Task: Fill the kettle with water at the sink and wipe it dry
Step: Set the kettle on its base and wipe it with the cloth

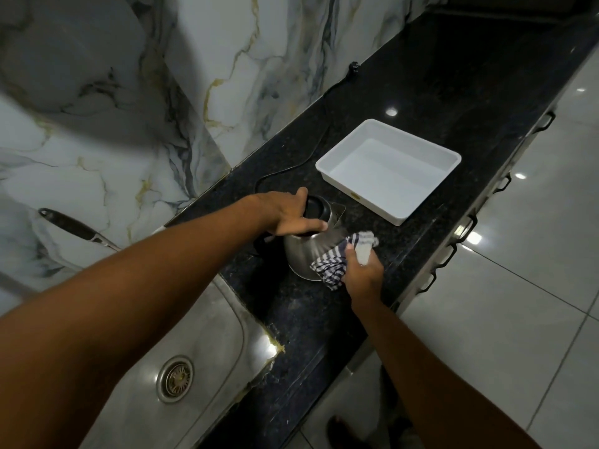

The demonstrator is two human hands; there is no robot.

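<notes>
Nearest, at seven o'clock, the sink (207,322) with its drain lies beside the dark desk (311,319). Further in, near the centre, the right hand (361,270) is closed on a striped cloth (334,264) pressed against the steel kettle (308,251), which stands on the desk. The left hand (288,213) clamps the kettle's black top. Filled, the kettle is probably heavy, its polished wall slippery when wet; the handle or lid is the surest hold. Beyond, at one o'clock, sits a white tray (330,170), with a cord (327,92) trailing back.
</notes>
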